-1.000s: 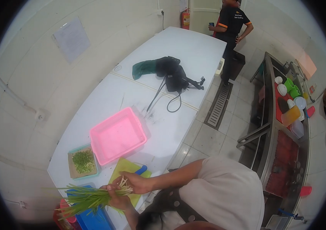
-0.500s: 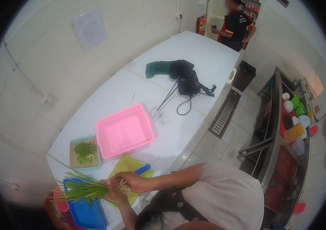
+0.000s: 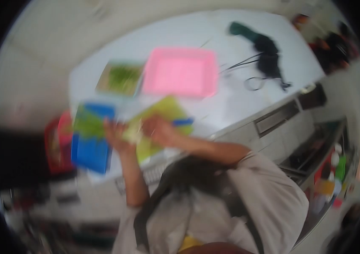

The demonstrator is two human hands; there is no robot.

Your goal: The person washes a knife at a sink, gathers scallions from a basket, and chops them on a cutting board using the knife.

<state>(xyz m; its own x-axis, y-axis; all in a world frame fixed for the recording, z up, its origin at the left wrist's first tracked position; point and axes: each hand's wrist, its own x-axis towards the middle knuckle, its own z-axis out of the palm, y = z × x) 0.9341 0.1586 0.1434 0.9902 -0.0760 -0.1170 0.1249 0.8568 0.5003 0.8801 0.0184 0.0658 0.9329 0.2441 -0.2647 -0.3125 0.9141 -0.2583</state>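
Observation:
The picture is blurred. My left hand (image 3: 120, 137) is wrapped round a bunch of long green stalks (image 3: 90, 123), their leafy ends pointing left over a blue tray (image 3: 90, 155). Close on the right is my right hand (image 3: 158, 130), by the pale root ends; its fingers are smeared and what they hold cannot be made out. Both hands are above a yellow-green cutting board (image 3: 167, 106). A blue handle (image 3: 183, 122) lies at the board's right edge.
On the white table (image 3: 239, 108) stand a pink basket (image 3: 180, 94) and a container of chopped greens (image 3: 123, 79). Farther off lies a black and green strapped item (image 3: 268, 53). Red containers (image 3: 55, 146) are at the left. A person (image 3: 336, 46) is at the upper right, blurred.
The view has swung, so the table and its items appear higher and turned. My hands have moved slightly apart, with the bunch still in my left hand.

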